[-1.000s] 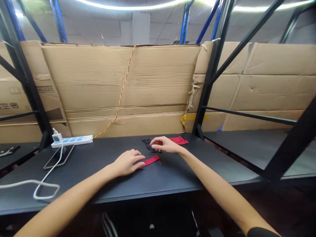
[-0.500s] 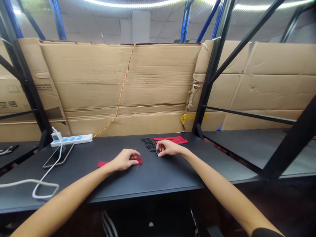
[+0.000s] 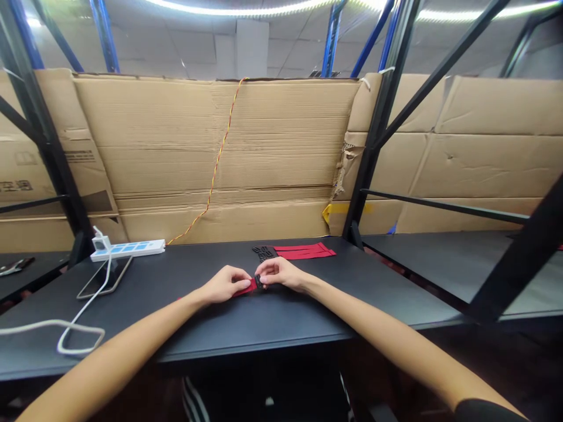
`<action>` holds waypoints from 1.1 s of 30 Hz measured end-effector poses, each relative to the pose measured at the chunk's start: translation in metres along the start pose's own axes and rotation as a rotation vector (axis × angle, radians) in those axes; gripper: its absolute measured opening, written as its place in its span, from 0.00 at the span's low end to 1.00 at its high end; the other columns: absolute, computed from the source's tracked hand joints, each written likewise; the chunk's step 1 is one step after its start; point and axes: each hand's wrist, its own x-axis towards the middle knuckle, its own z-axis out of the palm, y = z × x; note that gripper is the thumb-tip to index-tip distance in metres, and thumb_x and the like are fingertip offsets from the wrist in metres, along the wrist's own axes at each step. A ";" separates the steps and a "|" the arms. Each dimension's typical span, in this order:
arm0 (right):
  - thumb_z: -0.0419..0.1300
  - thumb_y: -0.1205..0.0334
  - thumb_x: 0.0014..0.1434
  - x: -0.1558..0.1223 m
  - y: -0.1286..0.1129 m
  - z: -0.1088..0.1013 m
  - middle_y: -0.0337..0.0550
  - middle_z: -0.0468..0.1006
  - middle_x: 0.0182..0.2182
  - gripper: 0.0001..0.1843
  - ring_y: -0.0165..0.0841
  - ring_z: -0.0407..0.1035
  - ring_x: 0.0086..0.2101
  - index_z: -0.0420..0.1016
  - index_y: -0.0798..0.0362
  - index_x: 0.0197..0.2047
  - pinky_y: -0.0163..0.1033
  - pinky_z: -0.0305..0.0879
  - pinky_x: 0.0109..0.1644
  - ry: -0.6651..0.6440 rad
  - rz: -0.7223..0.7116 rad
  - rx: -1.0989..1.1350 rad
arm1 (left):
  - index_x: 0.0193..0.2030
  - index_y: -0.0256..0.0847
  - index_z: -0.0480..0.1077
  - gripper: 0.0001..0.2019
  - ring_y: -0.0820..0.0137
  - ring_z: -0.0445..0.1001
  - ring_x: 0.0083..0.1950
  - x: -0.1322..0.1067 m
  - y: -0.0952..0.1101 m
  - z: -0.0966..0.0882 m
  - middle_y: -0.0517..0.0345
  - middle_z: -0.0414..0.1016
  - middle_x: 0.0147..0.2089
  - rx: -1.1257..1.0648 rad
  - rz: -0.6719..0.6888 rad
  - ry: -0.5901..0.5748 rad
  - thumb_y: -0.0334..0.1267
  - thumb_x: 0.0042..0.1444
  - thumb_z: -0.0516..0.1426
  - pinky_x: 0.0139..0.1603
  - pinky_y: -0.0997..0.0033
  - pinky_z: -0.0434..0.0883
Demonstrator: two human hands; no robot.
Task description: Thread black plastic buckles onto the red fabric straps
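Note:
Between thumb and fingers, my left hand [image 3: 227, 283] pinches a red fabric strap [image 3: 250, 287] close to its right end. Most of the strap is hidden behind that hand and forearm. My right hand [image 3: 278, 274] is closed on a small black buckle [image 3: 258, 281], held upright against the strap's end. Whether the strap passes through the buckle I cannot tell. Just behind my right hand lies a group of black buckles [image 3: 263, 252], partly covered by it. Several red straps [image 3: 304, 251] lie flat beside them to the right.
At the left a white power strip [image 3: 132, 249] carries a plugged-in charger. Its white cable [image 3: 90, 302] crosses a phone [image 3: 105, 278] and loops over the black table [image 3: 211, 334]. Cardboard [image 3: 281, 146] walls the back, and dark rack posts [image 3: 373, 135] stand at both sides.
My right hand has moved left from the buckle group, bringing one buckle to the strap's end. My left hand has lifted the strap's end slightly.

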 end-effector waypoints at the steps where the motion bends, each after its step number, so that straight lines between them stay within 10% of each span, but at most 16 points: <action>1: 0.70 0.56 0.44 0.000 0.000 0.001 0.39 0.76 0.26 0.19 0.29 0.70 0.27 0.76 0.56 0.38 0.37 0.65 0.37 -0.003 -0.001 -0.010 | 0.35 0.35 0.75 0.18 0.73 0.67 0.30 0.000 -0.001 0.001 0.57 0.75 0.31 -0.010 -0.002 0.000 0.50 0.56 0.55 0.32 0.75 0.64; 15: 0.70 0.59 0.44 0.000 -0.002 0.011 0.38 0.77 0.27 0.20 0.27 0.66 0.26 0.73 0.54 0.40 0.34 0.63 0.32 -0.007 0.012 0.072 | 0.38 0.36 0.69 0.14 0.72 0.70 0.34 -0.002 0.011 0.013 0.54 0.74 0.37 -0.176 0.092 0.068 0.47 0.57 0.57 0.34 0.73 0.67; 21: 0.69 0.55 0.44 0.002 0.001 0.011 0.40 0.77 0.27 0.19 0.27 0.67 0.25 0.77 0.57 0.39 0.36 0.64 0.33 0.104 -0.014 0.021 | 0.38 0.38 0.68 0.10 0.69 0.73 0.40 -0.002 0.017 0.011 0.54 0.74 0.40 -0.152 0.213 0.276 0.43 0.58 0.55 0.43 0.70 0.69; 33: 0.69 0.54 0.47 0.003 -0.002 0.021 0.43 0.79 0.27 0.19 0.32 0.73 0.27 0.78 0.58 0.40 0.40 0.69 0.37 0.108 -0.090 0.054 | 0.38 0.37 0.76 0.12 0.70 0.74 0.31 -0.001 0.015 0.011 0.55 0.78 0.32 0.016 0.052 0.357 0.44 0.53 0.58 0.32 0.73 0.69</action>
